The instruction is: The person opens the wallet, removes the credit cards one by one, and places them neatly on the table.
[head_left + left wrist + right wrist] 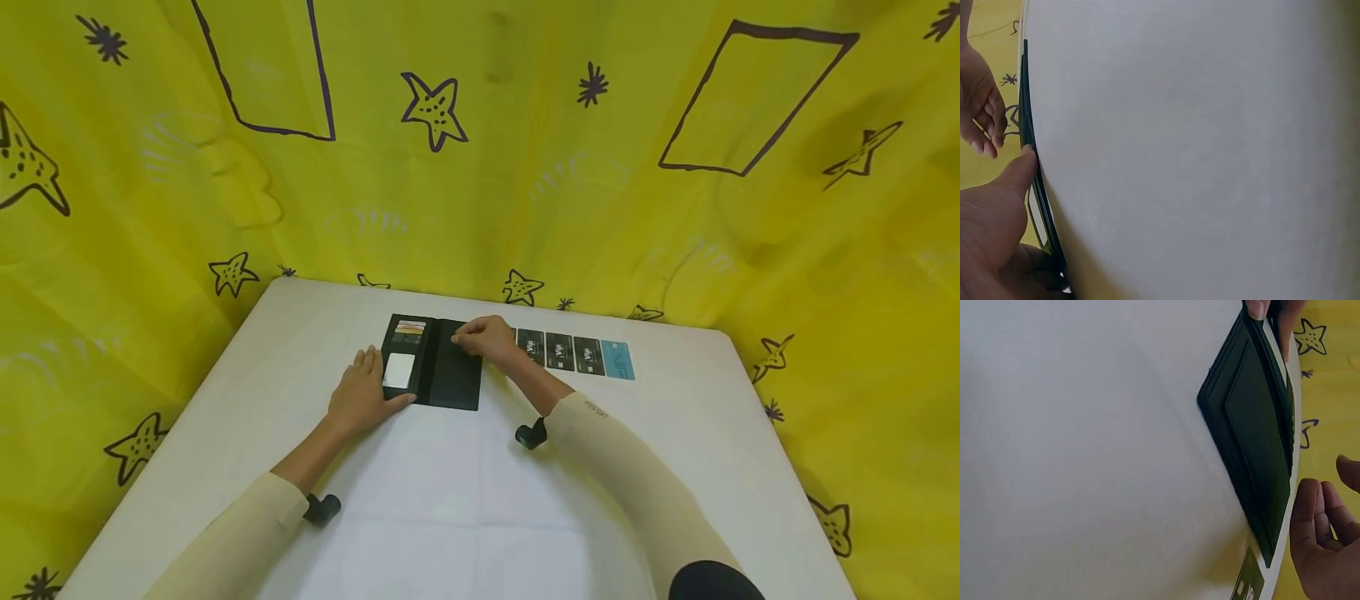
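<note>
A black card wallet [455, 379] lies spread flat on the white table. Several cards [409, 328] show in its upper left slots, and a white card or window [398, 371] fills the lower left pocket. My left hand [360, 392] rests at the wallet's left side, fingers straight along the edge; its thumb [1017, 172] presses the near edge. Over the right panel hovers my right hand [486, 339], fingers loosely bent. In the right wrist view its fingertips [1308, 494] and thumb are apart, with nothing between them.
To the right of the wallet lies a row of black cards [559, 351] lettered "Vip", ending in a blue card [618, 360]. My right hand partly covers the row's left end. Behind the table [420, 533] hangs a yellow curtain [495, 192] with drawn stars.
</note>
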Demonstrator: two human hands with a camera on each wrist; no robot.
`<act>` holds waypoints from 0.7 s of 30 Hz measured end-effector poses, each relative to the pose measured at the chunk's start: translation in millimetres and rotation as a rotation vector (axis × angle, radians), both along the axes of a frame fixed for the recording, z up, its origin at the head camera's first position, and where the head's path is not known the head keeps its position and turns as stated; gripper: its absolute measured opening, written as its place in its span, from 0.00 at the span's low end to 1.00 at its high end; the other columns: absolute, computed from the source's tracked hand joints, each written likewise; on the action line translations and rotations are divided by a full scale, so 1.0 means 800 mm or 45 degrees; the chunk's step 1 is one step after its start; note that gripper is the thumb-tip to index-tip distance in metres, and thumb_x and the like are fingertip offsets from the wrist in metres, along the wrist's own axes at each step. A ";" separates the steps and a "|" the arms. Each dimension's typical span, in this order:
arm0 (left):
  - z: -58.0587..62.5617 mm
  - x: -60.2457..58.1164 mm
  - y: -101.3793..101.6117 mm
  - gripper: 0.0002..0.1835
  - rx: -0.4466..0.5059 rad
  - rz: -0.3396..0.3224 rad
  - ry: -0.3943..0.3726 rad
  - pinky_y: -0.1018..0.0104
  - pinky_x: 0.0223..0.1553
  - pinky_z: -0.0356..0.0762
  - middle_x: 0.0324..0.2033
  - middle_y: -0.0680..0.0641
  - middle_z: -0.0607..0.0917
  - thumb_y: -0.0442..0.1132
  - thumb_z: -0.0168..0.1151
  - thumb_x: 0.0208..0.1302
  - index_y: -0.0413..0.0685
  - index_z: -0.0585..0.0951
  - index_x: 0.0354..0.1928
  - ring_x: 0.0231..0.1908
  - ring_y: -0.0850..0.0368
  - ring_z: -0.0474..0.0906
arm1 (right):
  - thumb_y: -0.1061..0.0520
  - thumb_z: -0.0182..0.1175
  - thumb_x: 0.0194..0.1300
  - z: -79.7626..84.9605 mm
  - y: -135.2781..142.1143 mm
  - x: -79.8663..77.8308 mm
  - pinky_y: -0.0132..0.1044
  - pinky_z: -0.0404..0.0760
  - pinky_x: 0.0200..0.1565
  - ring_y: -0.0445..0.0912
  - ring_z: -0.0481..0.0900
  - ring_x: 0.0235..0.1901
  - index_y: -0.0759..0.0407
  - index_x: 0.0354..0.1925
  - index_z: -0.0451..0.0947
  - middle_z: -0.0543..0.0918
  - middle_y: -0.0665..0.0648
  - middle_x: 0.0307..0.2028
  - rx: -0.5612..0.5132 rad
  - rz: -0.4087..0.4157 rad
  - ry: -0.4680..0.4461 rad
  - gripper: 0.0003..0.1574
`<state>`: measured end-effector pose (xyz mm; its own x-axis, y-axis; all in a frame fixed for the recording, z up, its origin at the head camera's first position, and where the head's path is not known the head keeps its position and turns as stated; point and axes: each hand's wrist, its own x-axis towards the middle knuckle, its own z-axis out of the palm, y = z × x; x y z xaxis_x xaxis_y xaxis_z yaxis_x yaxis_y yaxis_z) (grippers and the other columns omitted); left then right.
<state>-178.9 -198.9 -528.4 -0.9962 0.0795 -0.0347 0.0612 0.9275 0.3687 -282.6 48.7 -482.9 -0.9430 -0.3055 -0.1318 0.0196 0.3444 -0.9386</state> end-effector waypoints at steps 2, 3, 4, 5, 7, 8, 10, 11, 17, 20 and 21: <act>0.002 0.001 0.001 0.60 -0.009 -0.006 0.003 0.38 0.77 0.50 0.78 0.24 0.52 0.61 0.70 0.66 0.20 0.52 0.77 0.79 0.28 0.46 | 0.61 0.71 0.69 -0.001 -0.007 0.000 0.41 0.87 0.46 0.47 0.84 0.37 0.68 0.45 0.88 0.88 0.58 0.37 0.001 0.009 -0.001 0.11; 0.003 0.001 0.001 0.60 -0.014 -0.009 0.005 0.38 0.77 0.50 0.78 0.23 0.52 0.61 0.70 0.66 0.19 0.52 0.77 0.79 0.27 0.46 | 0.61 0.71 0.69 -0.001 -0.011 0.000 0.41 0.87 0.46 0.48 0.84 0.37 0.68 0.45 0.89 0.88 0.58 0.37 0.001 0.011 -0.001 0.11; 0.004 0.000 0.001 0.60 -0.021 -0.013 0.006 0.38 0.77 0.50 0.78 0.23 0.53 0.61 0.70 0.66 0.19 0.52 0.77 0.78 0.27 0.46 | 0.61 0.71 0.69 -0.001 -0.014 -0.001 0.41 0.87 0.46 0.48 0.85 0.37 0.68 0.45 0.88 0.88 0.58 0.37 0.005 0.013 -0.001 0.10; 0.004 0.000 0.001 0.60 -0.027 -0.017 0.004 0.38 0.77 0.50 0.78 0.23 0.53 0.61 0.70 0.66 0.19 0.52 0.77 0.78 0.27 0.46 | 0.61 0.71 0.69 -0.001 -0.018 -0.001 0.41 0.87 0.46 0.49 0.86 0.38 0.68 0.46 0.88 0.88 0.59 0.38 0.013 0.018 0.000 0.10; 0.005 -0.001 0.000 0.60 -0.043 -0.019 0.003 0.39 0.76 0.51 0.77 0.23 0.54 0.61 0.71 0.66 0.19 0.53 0.76 0.78 0.27 0.47 | 0.61 0.70 0.70 -0.002 -0.026 -0.002 0.41 0.87 0.47 0.50 0.87 0.40 0.68 0.47 0.88 0.89 0.60 0.40 0.029 0.032 0.000 0.11; 0.005 -0.002 0.000 0.60 -0.048 -0.018 0.000 0.39 0.76 0.51 0.77 0.23 0.54 0.61 0.71 0.66 0.19 0.53 0.76 0.78 0.27 0.47 | 0.62 0.70 0.70 -0.002 -0.030 -0.003 0.41 0.87 0.48 0.51 0.88 0.41 0.68 0.48 0.88 0.89 0.60 0.41 0.032 0.043 -0.004 0.11; 0.006 -0.003 0.000 0.60 -0.045 -0.015 -0.010 0.38 0.76 0.52 0.77 0.23 0.54 0.61 0.71 0.66 0.19 0.53 0.77 0.78 0.27 0.47 | 0.63 0.69 0.71 -0.004 -0.037 -0.006 0.42 0.88 0.49 0.53 0.88 0.43 0.68 0.49 0.88 0.89 0.62 0.43 0.043 0.068 -0.006 0.12; 0.007 -0.004 0.000 0.60 -0.040 -0.013 -0.017 0.38 0.76 0.52 0.77 0.23 0.54 0.61 0.72 0.66 0.19 0.53 0.77 0.78 0.27 0.47 | 0.63 0.69 0.71 -0.005 -0.040 -0.006 0.42 0.88 0.49 0.54 0.89 0.44 0.69 0.50 0.88 0.89 0.62 0.44 0.048 0.078 -0.007 0.12; 0.010 -0.006 0.002 0.60 -0.043 -0.011 -0.039 0.37 0.75 0.54 0.77 0.23 0.55 0.61 0.73 0.65 0.19 0.54 0.76 0.78 0.27 0.48 | 0.66 0.66 0.72 -0.010 -0.052 -0.010 0.41 0.88 0.47 0.54 0.89 0.42 0.69 0.50 0.88 0.89 0.64 0.44 0.078 0.094 -0.024 0.11; 0.011 -0.005 0.002 0.60 -0.056 -0.013 -0.041 0.37 0.75 0.56 0.77 0.22 0.55 0.61 0.72 0.65 0.18 0.54 0.76 0.78 0.27 0.49 | 0.66 0.66 0.72 -0.013 -0.056 -0.010 0.39 0.88 0.45 0.52 0.89 0.40 0.70 0.50 0.88 0.89 0.64 0.43 0.079 0.090 -0.026 0.11; 0.011 -0.005 0.002 0.60 -0.059 -0.012 -0.043 0.37 0.75 0.56 0.77 0.22 0.55 0.61 0.72 0.65 0.18 0.54 0.76 0.78 0.27 0.49 | 0.67 0.66 0.72 -0.013 -0.057 -0.011 0.38 0.88 0.44 0.51 0.89 0.38 0.70 0.49 0.88 0.89 0.64 0.43 0.071 0.091 -0.028 0.10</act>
